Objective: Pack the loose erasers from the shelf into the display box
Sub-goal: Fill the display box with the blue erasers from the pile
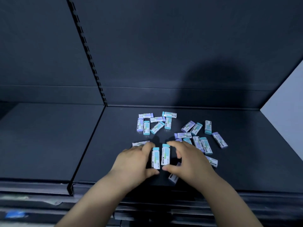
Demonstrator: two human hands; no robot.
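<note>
While the left hand (136, 161) and right hand (191, 161) each pinch one eraser (155, 158) end to end near the shelf (98, 153) front, packing looks barely begun: loose erasers (154, 123) lie scattered at twelve and two o'clock, and no display box is in view.

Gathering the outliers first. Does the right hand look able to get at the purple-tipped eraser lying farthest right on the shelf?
Probably yes: the purple-tipped eraser lies flat with nothing over it, and only other erasers lie between. But the right hand pinches a teal-tipped eraser, so it is occupied.
</note>
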